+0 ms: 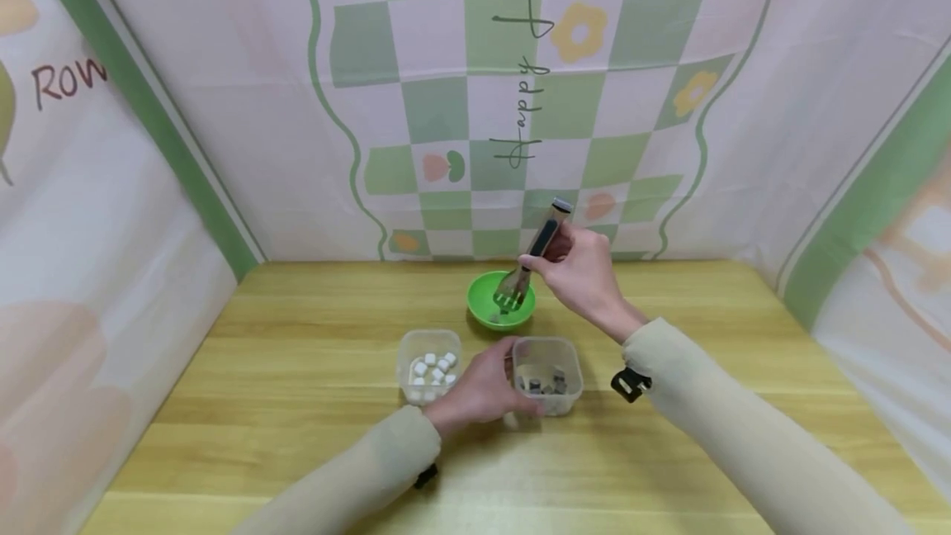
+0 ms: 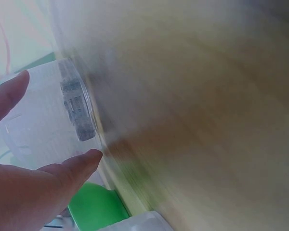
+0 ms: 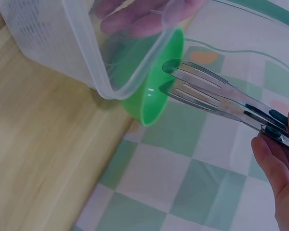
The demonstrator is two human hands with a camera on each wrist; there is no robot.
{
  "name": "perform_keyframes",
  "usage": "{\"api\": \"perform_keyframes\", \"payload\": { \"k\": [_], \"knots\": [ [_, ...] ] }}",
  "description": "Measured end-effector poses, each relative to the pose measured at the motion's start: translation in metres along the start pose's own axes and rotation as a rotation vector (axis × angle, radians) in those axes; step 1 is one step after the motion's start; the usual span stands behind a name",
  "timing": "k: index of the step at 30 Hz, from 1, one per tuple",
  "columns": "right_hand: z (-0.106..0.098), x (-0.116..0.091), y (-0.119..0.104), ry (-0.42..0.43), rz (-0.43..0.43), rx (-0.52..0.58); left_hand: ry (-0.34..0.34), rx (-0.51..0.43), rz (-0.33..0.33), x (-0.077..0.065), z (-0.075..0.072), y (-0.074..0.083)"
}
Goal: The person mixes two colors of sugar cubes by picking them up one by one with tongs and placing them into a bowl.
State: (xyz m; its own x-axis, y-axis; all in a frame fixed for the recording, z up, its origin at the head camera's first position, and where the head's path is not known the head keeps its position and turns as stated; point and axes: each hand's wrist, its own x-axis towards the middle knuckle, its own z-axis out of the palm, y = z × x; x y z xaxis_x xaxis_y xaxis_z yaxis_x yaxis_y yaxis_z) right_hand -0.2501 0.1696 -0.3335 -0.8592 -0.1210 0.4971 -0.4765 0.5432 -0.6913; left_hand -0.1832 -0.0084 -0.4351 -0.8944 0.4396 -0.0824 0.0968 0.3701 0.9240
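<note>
My right hand (image 1: 587, 275) holds metal serving tongs (image 1: 547, 238) with dark grips, their slotted tips pointing down into a green bowl (image 1: 477, 302). A few small dark pieces (image 1: 495, 318) lie in the bowl under the tips. In the right wrist view the two arms of the tongs (image 3: 216, 91) stand slightly apart. My left hand (image 1: 483, 386) grips a clear plastic container (image 1: 570, 404) by its sides, thumb and fingers spread around it. Dark grey cubes (image 1: 553, 386) lie at its bottom, seen through the wall in the left wrist view.
Left of my left hand stands another clear container (image 1: 404, 357) with several white cubes (image 1: 434, 368). Everything rests on a wooden table (image 1: 312, 353). Behind it hangs a patterned cloth (image 1: 438, 106), with further cloth at both sides.
</note>
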Motion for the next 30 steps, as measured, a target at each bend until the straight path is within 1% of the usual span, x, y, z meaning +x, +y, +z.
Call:
{"api": "perform_keyframes", "payload": {
  "k": [4,6,12,15,18,23,27,30],
  "knots": [
    [-0.012,-0.007,-0.007,0.028,-0.03,-0.003,0.0,0.002,-0.004,0.0,0.0,0.0],
    [-0.018,-0.012,-0.011,0.041,-0.059,-0.007,0.0,0.009,-0.01,0.0,0.001,0.0],
    [-0.038,-0.027,-0.024,0.055,-0.152,-0.016,0.006,0.012,-0.014,-0.001,0.0,0.001],
    [-0.046,-0.035,-0.029,0.06,-0.176,-0.03,0.004,0.01,-0.012,-0.001,0.0,0.0],
    [-0.051,-0.043,-0.032,0.046,-0.174,-0.03,0.002,0.018,-0.02,-0.001,0.001,-0.001],
    [-0.055,-0.054,-0.033,0.017,-0.15,0.0,0.011,0.028,-0.029,0.0,0.001,-0.001],
    [-0.057,-0.061,-0.031,0.017,-0.14,0.009,0.01,0.022,-0.028,0.001,0.002,-0.001],
    [-0.057,-0.065,-0.027,-0.014,-0.135,0.025,0.008,0.012,-0.026,0.0,0.002,0.0]
  ]
}}
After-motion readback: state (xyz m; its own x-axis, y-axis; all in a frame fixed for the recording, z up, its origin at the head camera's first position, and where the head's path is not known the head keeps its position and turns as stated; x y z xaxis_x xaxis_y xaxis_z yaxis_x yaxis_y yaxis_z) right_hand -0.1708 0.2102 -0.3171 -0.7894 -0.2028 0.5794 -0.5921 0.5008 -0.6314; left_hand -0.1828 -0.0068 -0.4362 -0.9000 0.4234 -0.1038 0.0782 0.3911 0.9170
